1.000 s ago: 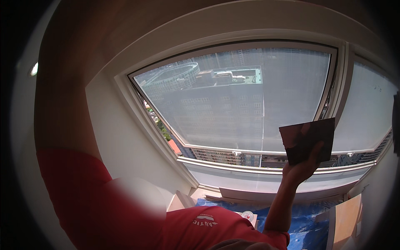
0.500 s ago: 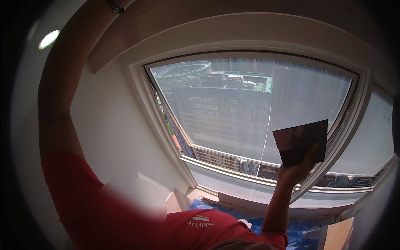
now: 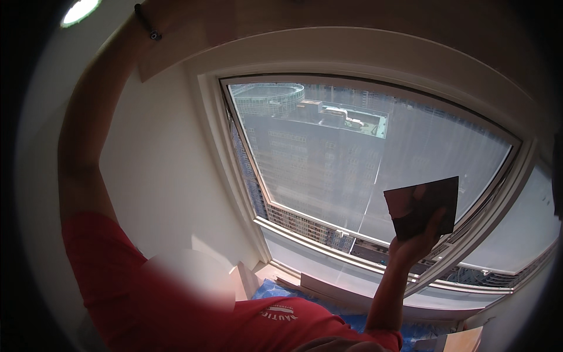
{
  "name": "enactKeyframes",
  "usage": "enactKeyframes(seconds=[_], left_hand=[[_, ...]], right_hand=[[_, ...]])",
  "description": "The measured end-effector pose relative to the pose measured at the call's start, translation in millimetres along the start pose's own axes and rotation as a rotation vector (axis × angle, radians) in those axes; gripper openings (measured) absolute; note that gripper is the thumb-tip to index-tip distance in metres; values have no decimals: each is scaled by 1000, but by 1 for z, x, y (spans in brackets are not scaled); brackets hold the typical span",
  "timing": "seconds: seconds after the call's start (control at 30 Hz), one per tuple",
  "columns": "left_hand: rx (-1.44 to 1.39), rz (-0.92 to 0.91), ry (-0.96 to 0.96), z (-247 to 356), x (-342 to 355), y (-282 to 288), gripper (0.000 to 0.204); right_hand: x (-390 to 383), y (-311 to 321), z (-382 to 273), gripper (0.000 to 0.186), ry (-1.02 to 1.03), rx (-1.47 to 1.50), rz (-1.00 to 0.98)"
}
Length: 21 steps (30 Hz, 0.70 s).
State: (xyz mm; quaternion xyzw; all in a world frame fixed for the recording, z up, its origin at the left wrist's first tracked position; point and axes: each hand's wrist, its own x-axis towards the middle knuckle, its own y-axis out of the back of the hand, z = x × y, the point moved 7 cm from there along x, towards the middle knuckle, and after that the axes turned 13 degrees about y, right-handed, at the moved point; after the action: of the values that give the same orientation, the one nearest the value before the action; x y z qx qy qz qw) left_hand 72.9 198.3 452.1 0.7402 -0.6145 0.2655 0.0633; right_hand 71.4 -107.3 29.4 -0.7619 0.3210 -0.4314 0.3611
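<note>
My right hand is raised in front of the window, its fingers wrapped round the lower edge of a thin, dark, square sheet. The sheet is smooth and glossy, and its exact kind does not show. My left arm stretches up to the upper left, with a dark bracelet at the wrist. Beyond it, my left hand is in shadow by the left end of a long brown panel overhead. Its fingers cannot be made out.
A tilted-out window fills the middle, with tall buildings outside. A white wall stands to the left. Blue sheeting covers the floor below, near a light board. A round ceiling light glows at upper left.
The view has shifted slightly, so the window sits tilted and further right. More of my left wrist and bracelet shows. My right hand still holds the dark sheet in nearly the same place.
</note>
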Motion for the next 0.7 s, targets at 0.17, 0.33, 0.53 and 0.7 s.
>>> enactKeyframes(seconds=[0.17, 0.33, 0.53, 0.7], left_hand=[[-43, -112, 94, -13, -34, -19, 40], [-270, 18, 355, -22, -100, 14, 37], [-1773, 97, 1410, 177, -199, 38, 40], [-3020, -334, 1708, 359, -202, 71, 43]], right_hand=[[-7, -9, 7, 56, -11, 12, -40], [-15, -13, 5, 52, -2, 95, -176], [-20, -4, 20, 44, -141, 140, -40], [-36, -9, 12, 39, -87, 43, -52]])
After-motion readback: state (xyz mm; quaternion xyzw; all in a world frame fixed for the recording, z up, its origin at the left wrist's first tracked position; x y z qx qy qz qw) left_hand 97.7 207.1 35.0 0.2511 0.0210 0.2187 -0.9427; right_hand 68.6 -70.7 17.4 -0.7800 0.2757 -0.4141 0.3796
